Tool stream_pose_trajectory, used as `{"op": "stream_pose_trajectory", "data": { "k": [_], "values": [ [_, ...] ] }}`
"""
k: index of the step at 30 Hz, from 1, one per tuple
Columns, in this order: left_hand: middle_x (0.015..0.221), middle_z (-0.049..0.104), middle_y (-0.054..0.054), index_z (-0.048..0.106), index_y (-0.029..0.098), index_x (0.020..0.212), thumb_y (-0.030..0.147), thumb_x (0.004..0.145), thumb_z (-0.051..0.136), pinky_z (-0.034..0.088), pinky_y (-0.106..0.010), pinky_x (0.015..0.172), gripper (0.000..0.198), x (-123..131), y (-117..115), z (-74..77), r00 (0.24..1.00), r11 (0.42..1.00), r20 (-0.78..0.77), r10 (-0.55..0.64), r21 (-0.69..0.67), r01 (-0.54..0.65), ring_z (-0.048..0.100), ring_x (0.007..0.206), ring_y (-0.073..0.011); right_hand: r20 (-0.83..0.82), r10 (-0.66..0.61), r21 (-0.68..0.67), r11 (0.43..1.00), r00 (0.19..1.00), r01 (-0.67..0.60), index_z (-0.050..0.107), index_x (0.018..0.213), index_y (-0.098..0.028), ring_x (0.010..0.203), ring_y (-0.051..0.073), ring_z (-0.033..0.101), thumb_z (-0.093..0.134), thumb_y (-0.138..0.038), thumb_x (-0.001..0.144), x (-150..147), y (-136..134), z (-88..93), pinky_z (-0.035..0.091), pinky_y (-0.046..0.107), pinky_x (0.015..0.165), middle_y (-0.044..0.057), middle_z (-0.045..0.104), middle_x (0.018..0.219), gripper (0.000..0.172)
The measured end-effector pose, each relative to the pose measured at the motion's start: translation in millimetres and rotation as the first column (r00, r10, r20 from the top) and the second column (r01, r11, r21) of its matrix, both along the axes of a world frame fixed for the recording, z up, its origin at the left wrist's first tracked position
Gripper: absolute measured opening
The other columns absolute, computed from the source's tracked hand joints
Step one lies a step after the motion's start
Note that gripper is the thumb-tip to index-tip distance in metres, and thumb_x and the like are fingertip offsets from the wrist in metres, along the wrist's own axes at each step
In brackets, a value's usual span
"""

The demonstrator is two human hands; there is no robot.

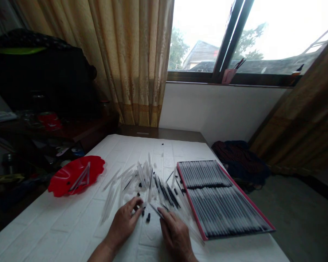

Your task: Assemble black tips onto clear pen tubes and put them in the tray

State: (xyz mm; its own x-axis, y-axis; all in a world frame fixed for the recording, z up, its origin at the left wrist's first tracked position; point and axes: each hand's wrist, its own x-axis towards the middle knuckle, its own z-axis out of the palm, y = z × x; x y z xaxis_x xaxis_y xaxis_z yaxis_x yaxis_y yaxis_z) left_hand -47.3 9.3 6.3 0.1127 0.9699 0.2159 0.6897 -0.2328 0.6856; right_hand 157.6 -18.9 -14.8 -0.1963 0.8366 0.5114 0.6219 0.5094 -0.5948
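My left hand [124, 222] is closed in a pinch, thumb against fingertips, on something too small to make out. My right hand [175, 230] grips a thin dark stick [155, 210], its free end pointing left toward the other hand. Small black caps [148, 218] lie on the table between the hands. Just beyond them spreads a loose heap of clear plastic tubes [144, 174], with slim black sticks [168, 193] along its right side. To the right, a pink-edged tray [194, 213] holds two rows of clear pen-like tubes with dark parts [226, 207].
A red scalloped dish [90, 162] with a few clear tubes stands on the left of the white table [68, 225]. A dark cabinet [95, 127] is farther left. Behind are a curtain [136, 65] and a window; dark cloth [235, 160] lies beyond the right edge.
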Motion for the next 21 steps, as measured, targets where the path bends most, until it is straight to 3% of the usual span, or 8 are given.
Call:
{"op": "stream_pose_trajectory", "data": {
  "k": [3,6,21],
  "values": [
    [0.096,0.071,-0.002,0.064,0.026,0.098,0.038,0.080,0.054,0.051,-0.026,0.079,0.024,-0.8,-5.8,-5.5,0.977,0.997,0.210,0.035,-0.077,-0.020,0.065,0.089,-0.0172,0.018,0.033,-0.035,0.999,0.999,-0.032,0.058,0.115,-0.024,0.068,0.017,0.064,0.042,-0.020,0.087,-0.3,-1.3,4.1,0.050,0.024,0.060,0.006,0.065,0.080,0.033],
    [0.097,0.071,-0.004,0.067,0.025,0.098,0.040,0.080,0.053,0.051,-0.027,0.081,0.027,-1.6,-6.9,-8.2,0.955,0.998,0.296,0.032,-0.063,-0.014,0.064,0.092,-0.0185,0.026,0.035,-0.049,0.998,0.999,-0.033,0.059,0.113,-0.024,0.065,0.017,0.064,0.042,-0.019,0.086,0.2,-1.6,5.7,0.050,0.024,0.058,0.005,0.065,0.078,0.032],
    [0.096,0.069,-0.003,0.065,0.026,0.098,0.033,0.085,0.048,0.048,-0.030,0.088,0.024,1.0,-9.3,-5.4,0.980,0.996,0.177,-0.091,0.008,0.091,0.062,0.095,-0.0178,0.078,0.082,-0.148,0.987,0.994,-0.070,0.060,0.112,-0.025,0.066,0.016,0.063,0.044,-0.019,0.084,0.4,-3.6,9.6,0.046,0.022,0.060,0.004,0.064,0.077,0.033]
  ]
}}
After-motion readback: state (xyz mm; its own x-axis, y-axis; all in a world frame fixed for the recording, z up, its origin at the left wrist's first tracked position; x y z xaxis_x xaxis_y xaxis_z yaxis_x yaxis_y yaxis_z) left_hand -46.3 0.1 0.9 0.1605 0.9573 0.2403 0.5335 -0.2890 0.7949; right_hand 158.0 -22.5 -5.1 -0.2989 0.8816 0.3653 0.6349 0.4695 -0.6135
